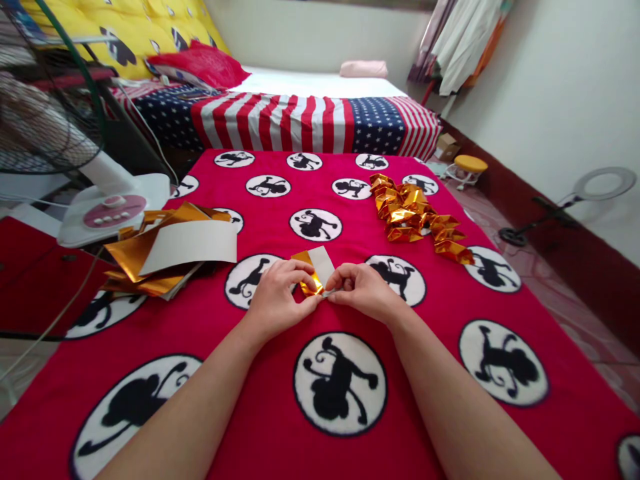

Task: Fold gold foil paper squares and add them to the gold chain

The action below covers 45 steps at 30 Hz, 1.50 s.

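Between my hands, over the red cloth [270, 227] with monkey prints, is a partly folded sheet of gold foil paper [320, 263], its white back showing on one flap. My left hand [283, 290] pinches its near left edge with thumb and fingers. At the near right corner my right hand [363, 287] pinches the same sheet, the two thumbs almost meeting. A pile of gold foil paper [135, 250] lies to the left, a white-backed sheet [193, 247] on top. Several folded gold foil pieces [405, 207] lie bunched together at the right.
A white fan [113, 200] stands beyond the left edge. Behind the cloth is a bed with a striped and starred cover [280, 123]. At the right are a yellow stool [470, 164] and a ring light [607, 183] on a stand near the wall.
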Available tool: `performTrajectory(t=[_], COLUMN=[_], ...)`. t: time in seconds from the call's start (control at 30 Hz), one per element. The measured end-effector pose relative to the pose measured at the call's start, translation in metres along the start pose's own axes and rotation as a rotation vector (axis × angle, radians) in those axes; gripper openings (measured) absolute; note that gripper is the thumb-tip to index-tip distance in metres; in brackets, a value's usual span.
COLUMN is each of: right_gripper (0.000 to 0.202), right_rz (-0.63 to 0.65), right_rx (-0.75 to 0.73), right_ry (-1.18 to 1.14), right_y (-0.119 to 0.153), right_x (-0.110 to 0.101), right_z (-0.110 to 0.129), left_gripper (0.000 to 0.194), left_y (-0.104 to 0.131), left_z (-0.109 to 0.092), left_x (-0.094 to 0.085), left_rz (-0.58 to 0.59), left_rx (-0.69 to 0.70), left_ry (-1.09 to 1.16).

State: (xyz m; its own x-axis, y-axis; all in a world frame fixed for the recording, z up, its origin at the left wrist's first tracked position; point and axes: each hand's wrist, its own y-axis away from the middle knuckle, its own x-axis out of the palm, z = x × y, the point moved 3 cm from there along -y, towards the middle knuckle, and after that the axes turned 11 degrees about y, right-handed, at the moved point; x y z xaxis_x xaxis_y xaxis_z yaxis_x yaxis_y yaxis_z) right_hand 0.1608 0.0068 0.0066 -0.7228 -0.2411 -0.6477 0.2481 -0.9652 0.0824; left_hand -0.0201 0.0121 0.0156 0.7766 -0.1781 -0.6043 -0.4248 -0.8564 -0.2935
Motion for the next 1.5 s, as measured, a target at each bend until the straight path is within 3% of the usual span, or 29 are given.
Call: performTrajectory(t=[0.47,0.97,1.13,1.5], right_gripper=[0.004,0.006,0.005,0.002], right_rz=[-0.144,-0.155,-0.152,-0.164], right_rx=[0.103,0.111,0.112,0.099], right_ry=[0.371,0.361,0.362,0.369], right_y=[0.006,0.006,0.005,0.006], right_x=[0.001,0.004,0.005,0.005], right_z=[0.021,0.02,0.019,0.019], left_gripper=[0.004,0.01,0.003,0.006], left_y=[0.001,-0.002,-0.003,-0.001], left_z=[0.002,0.009,0.007,0.002], left_x=[0.001,-0.001,0.001,0.001], left_rz=[-0.021,0.015,-0.001,-0.03], left_rx=[-0.001,-0.077,-0.103,-0.104], left_ry=[0.028,0.113,0.113,0.099])
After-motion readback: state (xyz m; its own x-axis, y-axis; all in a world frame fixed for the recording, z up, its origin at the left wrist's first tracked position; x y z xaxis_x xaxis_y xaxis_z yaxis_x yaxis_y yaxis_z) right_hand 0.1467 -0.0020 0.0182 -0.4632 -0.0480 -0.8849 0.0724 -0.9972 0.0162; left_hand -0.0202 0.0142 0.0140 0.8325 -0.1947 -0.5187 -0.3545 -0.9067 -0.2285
